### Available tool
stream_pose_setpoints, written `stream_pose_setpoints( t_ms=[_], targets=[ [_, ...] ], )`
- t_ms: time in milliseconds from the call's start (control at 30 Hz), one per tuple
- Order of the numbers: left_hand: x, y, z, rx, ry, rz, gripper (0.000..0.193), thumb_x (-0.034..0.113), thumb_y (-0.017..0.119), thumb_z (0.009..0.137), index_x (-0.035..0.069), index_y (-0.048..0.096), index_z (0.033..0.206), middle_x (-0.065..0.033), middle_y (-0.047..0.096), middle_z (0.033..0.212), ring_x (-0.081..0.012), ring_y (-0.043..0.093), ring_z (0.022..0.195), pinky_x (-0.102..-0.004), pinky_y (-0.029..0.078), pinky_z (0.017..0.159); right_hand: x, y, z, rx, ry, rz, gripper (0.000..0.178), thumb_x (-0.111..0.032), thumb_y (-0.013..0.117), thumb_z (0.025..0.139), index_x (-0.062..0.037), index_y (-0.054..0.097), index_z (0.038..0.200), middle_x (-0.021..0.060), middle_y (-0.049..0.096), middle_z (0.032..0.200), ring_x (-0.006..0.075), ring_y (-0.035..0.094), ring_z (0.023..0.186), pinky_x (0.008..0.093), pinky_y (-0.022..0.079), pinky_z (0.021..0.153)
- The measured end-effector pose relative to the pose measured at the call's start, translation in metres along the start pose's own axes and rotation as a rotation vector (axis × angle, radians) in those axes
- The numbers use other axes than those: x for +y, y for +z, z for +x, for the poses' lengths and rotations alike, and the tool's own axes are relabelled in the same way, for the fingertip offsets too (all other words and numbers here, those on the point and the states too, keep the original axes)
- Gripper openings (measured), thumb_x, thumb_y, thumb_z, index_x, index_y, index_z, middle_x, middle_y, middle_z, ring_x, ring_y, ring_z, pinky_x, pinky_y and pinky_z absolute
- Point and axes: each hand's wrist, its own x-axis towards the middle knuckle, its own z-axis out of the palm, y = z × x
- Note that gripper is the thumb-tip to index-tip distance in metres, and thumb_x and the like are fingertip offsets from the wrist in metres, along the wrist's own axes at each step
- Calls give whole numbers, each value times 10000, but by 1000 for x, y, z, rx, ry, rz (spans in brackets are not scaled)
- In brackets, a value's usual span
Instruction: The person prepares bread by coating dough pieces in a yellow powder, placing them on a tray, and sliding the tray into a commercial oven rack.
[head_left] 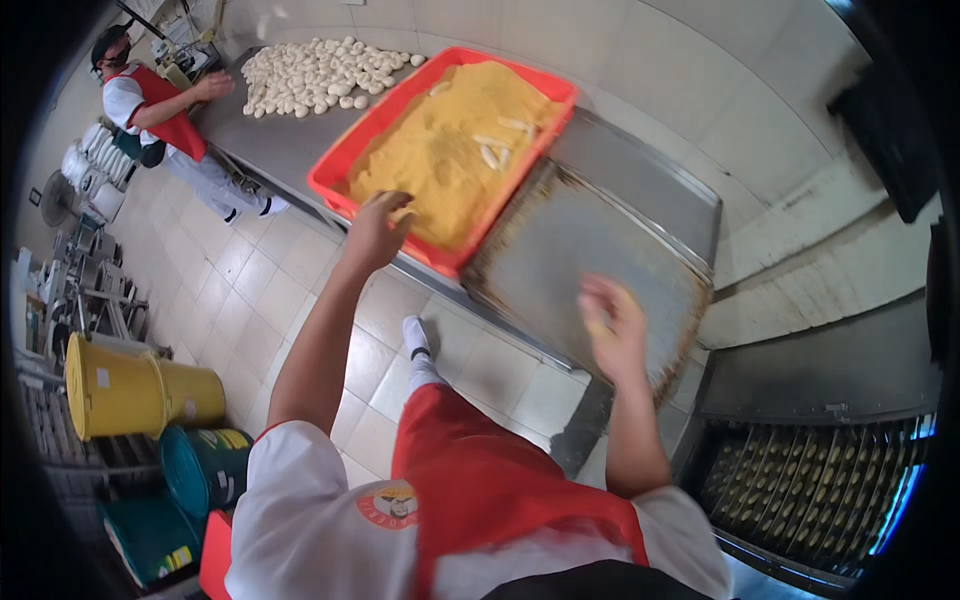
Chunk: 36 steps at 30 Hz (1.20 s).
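A red plastic tub (330,165) on the metal table holds a bed of yellow crumbs (430,150). Several pale, finger-shaped dough pieces (490,155) lie on the crumbs toward the right side. Over the tub's near left rim is my left hand (376,232), its fingers loosely bent and apart, with nothing visible in them. My right hand (614,328) hovers above a worn metal baking sheet (560,240) to the right of the tub. Motion smears its fingers, and a yellowish patch shows near the thumb; whether it holds anything cannot be made out.
A heap of round dough balls (310,78) covers the table's far left part. Beyond it, a co-worker in a red apron (165,110) stands by a machine. Yellow buckets (110,388) and green tubs (200,468) stand at left. A rack of filled trays (810,490) is at lower right.
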Motion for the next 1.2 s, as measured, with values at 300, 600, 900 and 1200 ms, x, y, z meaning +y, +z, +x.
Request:
stream_pose_setpoints(
  t_ms=[300, 600, 900, 1200],
  targets=[
    [-157, 30, 106, -950, 404, 354, 558, 453, 626, 946, 88, 637, 1367, -161, 588, 1464, -417, 596, 1268, -493, 510, 1065, 14, 278, 221, -533, 199, -981, 992, -191, 850, 786, -63, 299, 1601, 340, 405, 1511, 512, 483, 1387, 490, 431, 1171],
    [-144, 112, 196, -342, -288, -533, 450, 204, 607, 969, 69, 542, 1393, -321, 657, 1190, -494, 659, 1088, -512, 542, 935, 17, 299, 299, 255, 534, 196, 837, -86, 760, 859, -12, 364, 1592, 255, 565, 1473, 363, 577, 1343, 415, 447, 1131],
    [-241, 123, 450, -394, 5, 385, 711, 498, 585, 984, 162, 426, 1590, -221, 452, 1594, -370, 407, 1494, -498, 354, 1223, 80, 297, 341, 563, 509, -104, 1078, -185, 886, 821, 51, 215, 1631, 206, 464, 1573, 317, 506, 1414, 396, 430, 1162],
    [-164, 106, 455, -874, -329, -464, 872, 451, 714, 942, 81, 350, 1644, -216, 459, 1614, -303, 474, 1469, -388, 414, 1170, 83, 265, 482, 198, 639, 835, 574, -128, 782, 927, -12, 548, 1438, 125, 677, 1307, 274, 694, 1137, 410, 601, 902]
  ],
)
